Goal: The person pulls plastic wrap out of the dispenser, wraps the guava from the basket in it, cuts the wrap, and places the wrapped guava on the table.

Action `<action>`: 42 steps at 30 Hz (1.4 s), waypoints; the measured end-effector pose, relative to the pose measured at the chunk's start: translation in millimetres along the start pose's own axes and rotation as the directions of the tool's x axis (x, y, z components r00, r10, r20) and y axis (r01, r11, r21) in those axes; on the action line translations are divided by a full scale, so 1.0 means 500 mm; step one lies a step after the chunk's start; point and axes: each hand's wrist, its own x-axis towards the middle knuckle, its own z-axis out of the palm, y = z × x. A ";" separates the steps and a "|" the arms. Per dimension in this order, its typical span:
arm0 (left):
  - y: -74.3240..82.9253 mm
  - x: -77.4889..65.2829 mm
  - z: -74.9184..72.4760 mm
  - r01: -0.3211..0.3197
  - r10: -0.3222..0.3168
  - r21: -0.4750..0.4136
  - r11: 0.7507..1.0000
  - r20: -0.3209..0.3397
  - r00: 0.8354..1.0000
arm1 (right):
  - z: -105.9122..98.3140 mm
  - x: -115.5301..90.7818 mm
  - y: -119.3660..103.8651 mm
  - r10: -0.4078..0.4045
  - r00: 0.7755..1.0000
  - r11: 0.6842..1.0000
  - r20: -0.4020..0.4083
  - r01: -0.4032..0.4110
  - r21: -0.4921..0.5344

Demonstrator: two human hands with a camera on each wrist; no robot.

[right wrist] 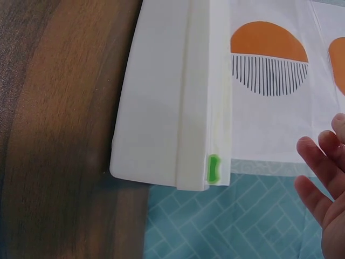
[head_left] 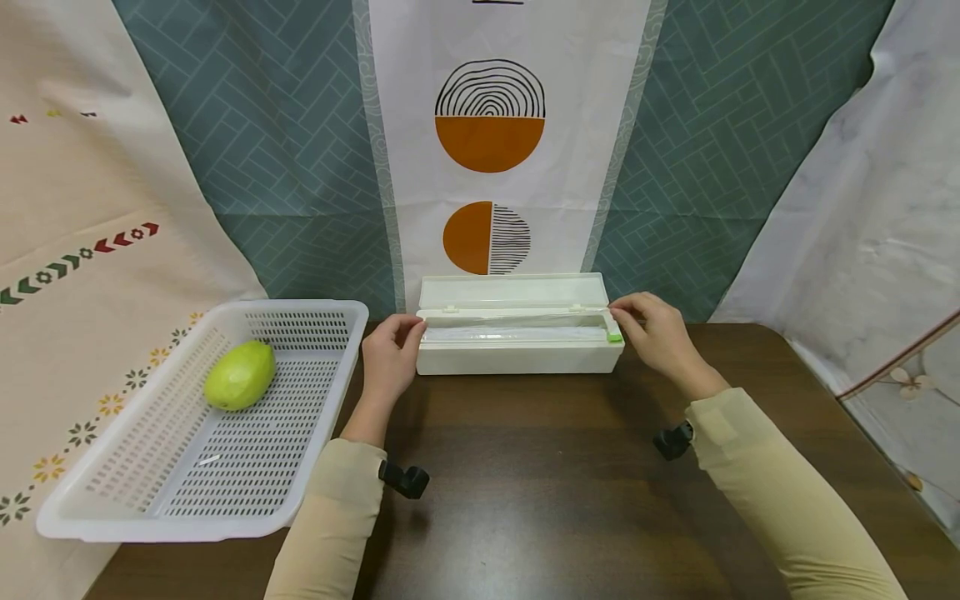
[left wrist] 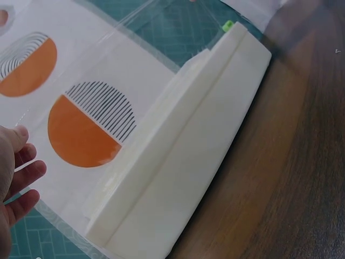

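At the back of the table, a box is set, lid raised. Above it, film is stretched, one end pinched between the thumb and fingers of the left hand, the other likewise by the right hand.

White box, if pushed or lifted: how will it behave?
The white box sits long and low, so probably won't roll or tip. Its smooth sides may feel slippery. The raised lid at its back looks hinged and could swing if lifted.
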 end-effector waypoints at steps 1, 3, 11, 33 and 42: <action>0.001 0.000 0.000 0.002 -0.002 0.000 1.000 0.001 1.000 | 0.000 0.000 0.000 0.001 1.000 1.000 -0.001 -0.001 -0.002; 0.003 0.000 -0.001 0.006 -0.006 -0.001 1.000 0.002 1.000 | -0.001 0.000 0.000 0.000 1.000 1.000 -0.006 0.000 -0.006; 0.005 0.001 -0.002 0.006 -0.006 -0.004 1.000 -0.002 1.000 | -0.004 0.000 -0.001 -0.011 1.000 1.000 -0.023 0.011 -0.009; 0.019 0.000 -0.011 -0.012 0.012 -0.020 1.000 -0.032 0.999 | -0.012 0.001 -0.009 -0.046 0.997 0.999 -0.063 0.045 -0.020; 0.022 0.001 -0.016 -0.051 0.049 -0.031 0.998 -0.057 0.997 | -0.016 0.001 -0.015 -0.059 0.996 0.998 -0.074 0.057 -0.029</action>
